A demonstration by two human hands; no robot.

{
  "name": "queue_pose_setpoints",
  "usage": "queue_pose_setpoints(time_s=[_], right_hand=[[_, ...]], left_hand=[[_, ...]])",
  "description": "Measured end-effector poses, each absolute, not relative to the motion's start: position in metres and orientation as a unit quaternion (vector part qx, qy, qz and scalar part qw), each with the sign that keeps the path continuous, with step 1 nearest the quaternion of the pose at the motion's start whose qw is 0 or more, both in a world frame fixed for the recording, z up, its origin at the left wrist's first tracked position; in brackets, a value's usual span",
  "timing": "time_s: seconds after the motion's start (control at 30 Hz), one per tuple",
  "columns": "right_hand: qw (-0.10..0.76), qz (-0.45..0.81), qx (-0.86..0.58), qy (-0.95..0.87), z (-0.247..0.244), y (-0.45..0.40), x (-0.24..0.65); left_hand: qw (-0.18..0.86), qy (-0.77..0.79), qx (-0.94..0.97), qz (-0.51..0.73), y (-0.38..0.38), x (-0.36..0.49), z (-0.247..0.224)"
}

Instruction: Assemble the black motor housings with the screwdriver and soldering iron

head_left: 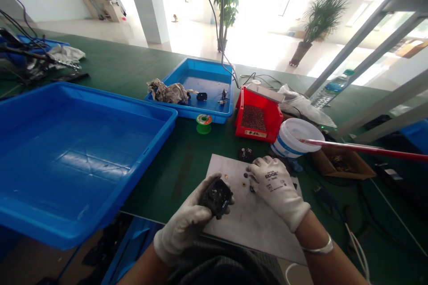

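In a white glove, my left hand is wrapped round a black square housing, its hollow side facing up. My right hand, gloved too, rests over a grey board. Its fingertips are drawn together at a small black part; whether they grip it is unclear. Small brass-coloured rings lie on the board between the hands. Just beyond the board's far edge sits a cluster of dark parts.
Large blue tray at left; smaller blue tray behind, holding a crumpled cloth. Green spool, red bin of small brown pieces, white bucket with a red rod across it, and cardboard box stand beyond and right.
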State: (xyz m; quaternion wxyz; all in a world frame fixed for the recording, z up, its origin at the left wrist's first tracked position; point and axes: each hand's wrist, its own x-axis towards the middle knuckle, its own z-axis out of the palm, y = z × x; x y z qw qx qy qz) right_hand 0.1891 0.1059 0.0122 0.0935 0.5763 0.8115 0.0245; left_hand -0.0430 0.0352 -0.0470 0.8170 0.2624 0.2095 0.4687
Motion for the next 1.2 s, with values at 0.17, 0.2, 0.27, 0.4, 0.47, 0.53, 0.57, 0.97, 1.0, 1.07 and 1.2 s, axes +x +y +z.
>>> queue_pose_setpoints(time_s=[0.17,0.2,0.27,0.4,0.47,0.53,0.57,0.97,1.0,1.07,1.2], right_hand=[[0.093,0.025,0.558,0.824,0.006,0.111,0.186],[0.089,0.026,0.555,0.827,0.006,0.112,0.185],[0.076,0.029,0.552,0.830,0.006,0.112,0.185],[0.029,0.034,0.560,0.827,0.010,0.111,0.193],[-0.005,0.033,0.568,0.822,0.011,0.108,0.199],[-0.037,0.033,0.575,0.817,0.012,0.103,0.204],[-0.063,0.031,0.575,0.815,0.013,0.098,0.205],[-0.431,-0.034,0.465,0.772,-0.001,0.021,0.171],[-0.432,-0.029,0.461,0.775,-0.003,0.020,0.171],[-0.430,-0.019,0.453,0.781,-0.004,0.019,0.173],[-0.420,-0.013,0.471,0.775,-0.004,0.015,0.174]], left_hand=[[0.809,0.211,0.276,0.474,0.035,-0.043,-0.053],[0.809,0.210,0.278,0.473,0.035,-0.044,-0.055],[0.810,0.209,0.279,0.471,0.034,-0.045,-0.058],[0.809,0.206,0.283,0.472,0.034,-0.045,-0.058],[0.809,0.205,0.284,0.472,0.034,-0.044,-0.056],[0.806,0.219,0.286,0.470,0.034,-0.044,-0.054],[0.801,0.233,0.290,0.469,0.034,-0.044,-0.052],[0.698,0.282,0.435,0.494,0.022,-0.022,-0.060],[0.688,0.283,0.450,0.494,0.021,-0.022,-0.061],[0.663,0.285,0.485,0.494,0.019,-0.021,-0.062],[0.603,0.287,0.558,0.492,0.017,-0.020,-0.058]])
